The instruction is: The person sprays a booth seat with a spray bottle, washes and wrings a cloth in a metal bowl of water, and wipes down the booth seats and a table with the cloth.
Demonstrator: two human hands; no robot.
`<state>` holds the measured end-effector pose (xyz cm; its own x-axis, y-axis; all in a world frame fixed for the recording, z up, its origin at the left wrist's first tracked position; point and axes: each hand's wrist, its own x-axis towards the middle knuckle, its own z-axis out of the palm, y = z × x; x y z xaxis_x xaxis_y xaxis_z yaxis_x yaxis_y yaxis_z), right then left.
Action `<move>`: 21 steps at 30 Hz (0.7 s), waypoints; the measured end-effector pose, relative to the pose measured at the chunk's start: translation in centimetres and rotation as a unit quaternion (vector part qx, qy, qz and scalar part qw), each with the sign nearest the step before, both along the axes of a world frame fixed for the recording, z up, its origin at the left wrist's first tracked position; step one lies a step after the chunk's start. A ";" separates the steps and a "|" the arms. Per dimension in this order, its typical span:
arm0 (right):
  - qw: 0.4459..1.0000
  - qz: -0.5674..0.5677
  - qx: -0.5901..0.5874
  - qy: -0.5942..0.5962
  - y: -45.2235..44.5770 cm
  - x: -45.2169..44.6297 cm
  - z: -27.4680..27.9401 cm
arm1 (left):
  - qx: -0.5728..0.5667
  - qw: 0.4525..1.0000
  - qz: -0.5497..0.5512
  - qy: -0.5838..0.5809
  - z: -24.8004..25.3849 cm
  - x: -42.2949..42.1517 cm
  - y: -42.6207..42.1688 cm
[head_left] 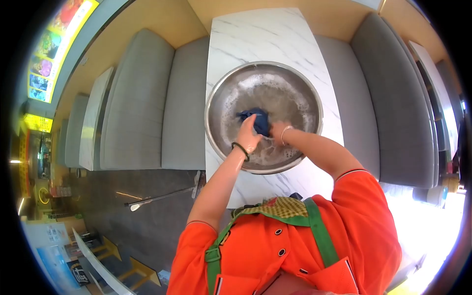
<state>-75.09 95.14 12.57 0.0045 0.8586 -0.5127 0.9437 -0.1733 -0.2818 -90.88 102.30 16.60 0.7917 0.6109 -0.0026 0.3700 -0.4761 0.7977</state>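
A dark blue cloth, bunched and wet, is in the soapy water of a wide steel basin. My left hand, with a dark band at its wrist, grips the cloth from its lower left side. Close to the cloth's right edge is my right hand, which wears a pale bracelet. Its fingers are blurred and partly under the water, so I cannot make out their grip. Foam rings the inside of the basin.
The basin stands on a white marbled table between a grey bench on the left and another grey bench on the right. A long-handled tool lies over the dark floor at the lower left.
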 end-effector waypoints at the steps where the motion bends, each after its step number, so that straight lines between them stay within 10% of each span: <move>1: 0.994 -0.101 -0.026 -0.025 0.3 0.9 2.2 | 0.074 0.995 -0.054 0.031 0.3 0.5 -0.6; 4: 0.996 -0.081 0.020 -0.010 0.9 1.7 5.3 | -0.003 0.995 -0.021 0.098 1.7 1.9 -2.5; 6: 0.950 -0.146 0.079 0.264 1.1 0.4 10.3 | -0.243 0.959 -0.004 -0.146 -1.0 2.7 -1.3; 9: 0.880 -0.194 0.130 0.413 0.3 1.0 15.1 | -0.279 0.958 0.041 -0.055 2.5 3.1 -0.5; 12: 0.750 -0.277 0.249 0.547 -1.2 1.4 16.3 | -0.340 0.927 0.096 -0.127 3.2 2.8 0.7; 14: 0.527 -0.375 0.238 0.724 -2.8 2.8 15.3 | -0.411 0.886 0.174 -0.122 5.4 2.4 1.8; 17: 0.407 -0.420 -0.026 0.811 -3.4 4.2 5.4 | -0.486 0.836 0.110 -0.230 8.1 2.4 2.3; 21: 0.310 -0.501 -0.016 0.808 -1.8 -0.4 7.3 | -0.561 0.789 0.017 -0.251 10.3 2.6 2.1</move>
<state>-75.47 93.33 19.86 -0.0250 0.8359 -0.5483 -0.9567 -0.1792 -0.2296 -88.30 104.44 26.93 0.8480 0.4684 -0.2481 -0.1288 0.6361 0.7608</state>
